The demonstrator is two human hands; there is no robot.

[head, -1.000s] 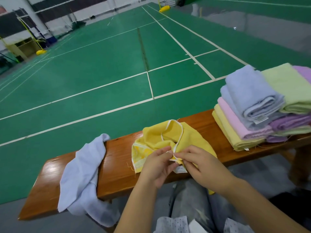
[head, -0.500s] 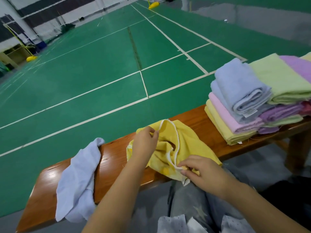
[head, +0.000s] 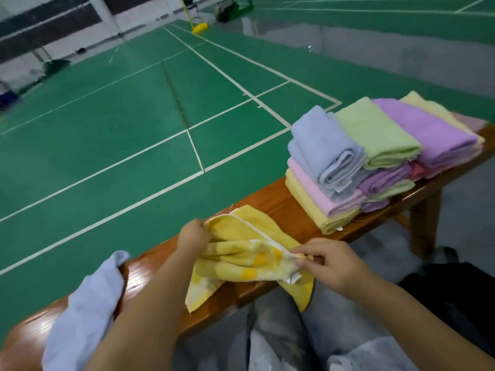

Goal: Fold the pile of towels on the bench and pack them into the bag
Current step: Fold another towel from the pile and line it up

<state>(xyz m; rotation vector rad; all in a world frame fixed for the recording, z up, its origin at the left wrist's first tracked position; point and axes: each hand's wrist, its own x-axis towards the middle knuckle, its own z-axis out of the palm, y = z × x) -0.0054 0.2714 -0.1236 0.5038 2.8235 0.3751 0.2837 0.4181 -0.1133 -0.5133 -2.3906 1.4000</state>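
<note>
A crumpled yellow towel (head: 241, 253) lies on the wooden bench (head: 270, 204) in front of me. My left hand (head: 191, 236) grips its far left corner at the white hem. My right hand (head: 325, 261) pinches the hem at the near right corner, by a small white label. The hem runs taut between the two hands. A light blue unfolded towel (head: 85, 311) hangs over the bench's left part, beside my left forearm. No bag can be made out.
Several folded towels (head: 375, 156) in blue, green, purple, pink and yellow are stacked on the bench's right end. A green court floor (head: 134, 116) with white lines stretches beyond. My knees (head: 281, 330) are under the bench's near edge. A dark object (head: 455, 295) lies at lower right.
My hands have pulled apart along the yellow towel's hem: the left went to the far left corner, the right stayed on the near corner. The towel is more spread out.
</note>
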